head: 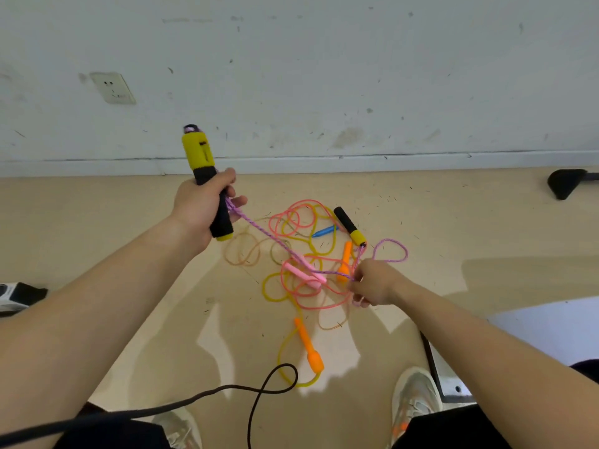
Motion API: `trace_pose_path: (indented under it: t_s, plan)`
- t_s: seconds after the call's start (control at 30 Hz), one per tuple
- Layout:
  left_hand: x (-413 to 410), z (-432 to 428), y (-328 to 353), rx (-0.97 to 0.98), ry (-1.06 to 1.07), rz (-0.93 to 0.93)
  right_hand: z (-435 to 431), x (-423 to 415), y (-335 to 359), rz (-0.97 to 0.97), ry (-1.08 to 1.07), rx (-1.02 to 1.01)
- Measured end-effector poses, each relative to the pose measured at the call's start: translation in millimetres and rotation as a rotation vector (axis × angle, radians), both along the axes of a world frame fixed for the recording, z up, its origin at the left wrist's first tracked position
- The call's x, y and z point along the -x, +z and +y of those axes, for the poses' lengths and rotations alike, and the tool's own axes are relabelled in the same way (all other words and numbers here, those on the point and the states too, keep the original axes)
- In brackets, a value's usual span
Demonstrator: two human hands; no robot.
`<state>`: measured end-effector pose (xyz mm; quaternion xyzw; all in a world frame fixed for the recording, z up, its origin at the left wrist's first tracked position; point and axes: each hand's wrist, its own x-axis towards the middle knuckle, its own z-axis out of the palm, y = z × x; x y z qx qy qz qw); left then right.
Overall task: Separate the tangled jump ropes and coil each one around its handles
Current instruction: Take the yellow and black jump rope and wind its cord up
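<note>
Separating step: left hand (pixel 202 205) grips the yellow-black handle (pixel 197 153), upper left; right hand (pixel 372 285) pinches its purple rope (pixel 259 233) mid-frame. Next, likely drawing it clear of the tangle (pixel 306 273).

Background stuff: a scuffed white wall (pixel 324 76) fills the far side, with a wall socket (pixel 112 88) on the left and a pale baseboard (pixel 324 163) along the bottom. The floor (pixel 486 222) is beige with little dark specks scattered over it. Far right there's a black wedge-shaped thing (pixel 565 183) on the floor, maybe a chair foot, can't really tell. Near right is a white panel (pixel 551 325) with a dark edge and a grey metal corner piece (pixel 449 377). A black and white object (pixel 19 296) is cut off at the left edge. A thin black cable (pixel 259 388) loops across the near side.
</note>
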<state>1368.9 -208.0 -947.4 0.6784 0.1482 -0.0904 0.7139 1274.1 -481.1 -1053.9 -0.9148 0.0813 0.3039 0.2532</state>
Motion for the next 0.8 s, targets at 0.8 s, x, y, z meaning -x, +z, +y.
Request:
trace_pose_path:
  t_s: [0.8]
  plan:
    - [66, -55, -4, 0.028, -0.78, 0.064, 44, -31, 155, -0.194, -0.69, -1.523]
